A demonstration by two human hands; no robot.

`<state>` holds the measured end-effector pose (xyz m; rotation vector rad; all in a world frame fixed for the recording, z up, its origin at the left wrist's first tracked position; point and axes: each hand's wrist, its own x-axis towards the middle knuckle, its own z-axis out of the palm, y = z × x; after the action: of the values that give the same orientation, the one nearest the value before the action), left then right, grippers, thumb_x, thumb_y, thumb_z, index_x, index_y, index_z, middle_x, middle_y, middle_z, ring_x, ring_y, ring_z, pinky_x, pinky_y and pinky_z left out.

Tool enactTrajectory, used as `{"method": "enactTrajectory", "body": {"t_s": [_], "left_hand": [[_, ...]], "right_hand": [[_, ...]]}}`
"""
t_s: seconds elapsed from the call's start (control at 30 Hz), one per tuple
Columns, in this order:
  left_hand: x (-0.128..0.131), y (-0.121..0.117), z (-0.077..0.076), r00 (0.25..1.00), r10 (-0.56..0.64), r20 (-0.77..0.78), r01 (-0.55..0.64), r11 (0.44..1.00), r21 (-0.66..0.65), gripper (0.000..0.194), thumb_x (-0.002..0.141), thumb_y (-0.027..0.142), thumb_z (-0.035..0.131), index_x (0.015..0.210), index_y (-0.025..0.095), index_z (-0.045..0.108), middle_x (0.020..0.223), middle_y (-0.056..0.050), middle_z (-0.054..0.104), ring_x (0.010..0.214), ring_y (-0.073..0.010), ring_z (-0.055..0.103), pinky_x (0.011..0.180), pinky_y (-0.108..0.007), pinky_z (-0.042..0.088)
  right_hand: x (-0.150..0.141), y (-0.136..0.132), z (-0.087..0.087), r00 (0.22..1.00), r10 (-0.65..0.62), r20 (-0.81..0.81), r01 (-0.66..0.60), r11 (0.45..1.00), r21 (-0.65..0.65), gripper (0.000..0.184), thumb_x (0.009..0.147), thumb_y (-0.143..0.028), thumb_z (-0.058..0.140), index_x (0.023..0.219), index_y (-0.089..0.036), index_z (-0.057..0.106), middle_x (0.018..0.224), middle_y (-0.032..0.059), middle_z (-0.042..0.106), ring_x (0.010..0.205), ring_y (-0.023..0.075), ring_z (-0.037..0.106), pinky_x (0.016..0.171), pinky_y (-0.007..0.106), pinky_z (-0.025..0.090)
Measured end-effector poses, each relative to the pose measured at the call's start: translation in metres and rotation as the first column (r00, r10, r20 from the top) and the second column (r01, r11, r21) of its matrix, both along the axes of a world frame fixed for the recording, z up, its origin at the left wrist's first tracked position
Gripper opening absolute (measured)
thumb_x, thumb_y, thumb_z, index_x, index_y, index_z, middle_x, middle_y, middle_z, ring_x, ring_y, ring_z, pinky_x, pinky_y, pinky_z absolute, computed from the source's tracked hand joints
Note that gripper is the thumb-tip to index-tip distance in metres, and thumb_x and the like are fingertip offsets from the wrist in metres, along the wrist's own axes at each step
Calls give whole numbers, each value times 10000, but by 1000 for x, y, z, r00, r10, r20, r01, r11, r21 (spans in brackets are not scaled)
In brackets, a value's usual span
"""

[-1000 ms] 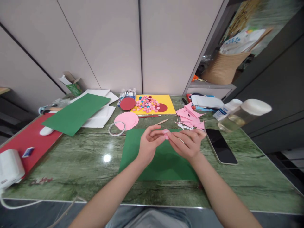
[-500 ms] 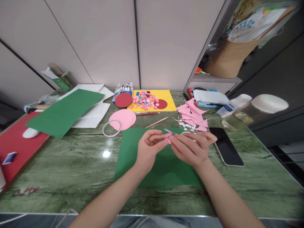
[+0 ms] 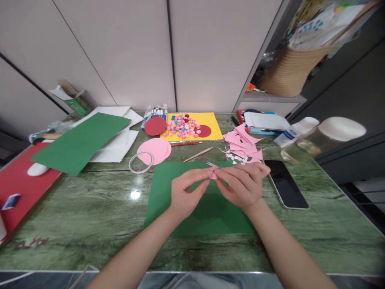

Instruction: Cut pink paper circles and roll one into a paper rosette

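Note:
My left hand (image 3: 188, 192) is closed in a pinch, thumb and fingertips on a small piece of pink paper (image 3: 213, 175). From the other side, my right hand (image 3: 242, 186) pinches the same piece, its fingers bunched together. The fingertips partly hide its shape. Just beyond the fingertips show the metal blades of small scissors (image 3: 212, 165), pointing left. My right hand covers the rest of them, and I cannot tell whether it grips them or they lie behind it. Both hands are above a green paper sheet (image 3: 162, 200) on the table.
Behind are pink paper circles (image 3: 156, 150), a tape ring (image 3: 130, 164), a wooden stick (image 3: 197, 155), and a yellow sheet (image 3: 215, 124) with small pink pieces. Pink scraps (image 3: 243, 142), a phone (image 3: 285, 184) and a lidded bottle (image 3: 300, 150) stand or lie right. Another green sheet (image 3: 82, 140) is left.
The fingers of my left hand have straightened and shifted around the pink paper piece. My right hand has moved slightly, still pinching it. The view has shifted a little.

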<state>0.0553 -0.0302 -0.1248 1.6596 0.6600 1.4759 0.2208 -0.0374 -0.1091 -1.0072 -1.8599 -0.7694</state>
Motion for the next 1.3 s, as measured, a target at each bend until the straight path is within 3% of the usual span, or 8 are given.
{"method": "enactTrajectory", "body": {"t_s": [0.17, 0.4, 0.83, 1.3], "left_hand": [[-5, 5, 1, 986, 88, -142, -69, 989, 134, 321, 760, 93, 579, 1027, 254, 654, 1026, -35, 677, 917, -155, 630, 821, -298, 515], [-7, 8, 3, 960, 153, -235, -118, 980, 159, 282, 757, 141, 600, 1011, 246, 659, 981, -31, 683, 873, -133, 629, 795, -253, 505], [-4, 7, 3, 955, 130, -266, -126, 992, 32, 158, 778, 198, 586, 912, 219, 666, 905, -24, 682, 860, -132, 612, 799, -264, 473], [-5, 15, 3, 940, 13, -341, -76, 982, -172, 159, 786, 257, 561, 910, 203, 645, 960, -37, 666, 848, -141, 612, 826, -297, 471]], "right_hand": [[-1, 1, -1, 999, 38, -1, -38, 999, -3, 187, 710, -258, 707, 882, -267, 635, 717, -46, 681, 702, 143, 550, 735, 341, 314], [-2, 1, -4, 999, 36, -7, -36, 999, -40, 217, 701, -243, 713, 899, -254, 626, 743, -47, 699, 710, 140, 552, 751, 342, 310], [-2, 2, -4, 998, 58, -20, -61, 987, -149, 186, 719, -242, 648, 901, -242, 615, 785, -18, 692, 748, 177, 549, 767, 385, 288], [-4, 9, -6, 998, 54, -9, -54, 945, -324, 112, 737, -214, 602, 848, -216, 614, 781, 4, 677, 799, 196, 532, 796, 392, 275]]}}
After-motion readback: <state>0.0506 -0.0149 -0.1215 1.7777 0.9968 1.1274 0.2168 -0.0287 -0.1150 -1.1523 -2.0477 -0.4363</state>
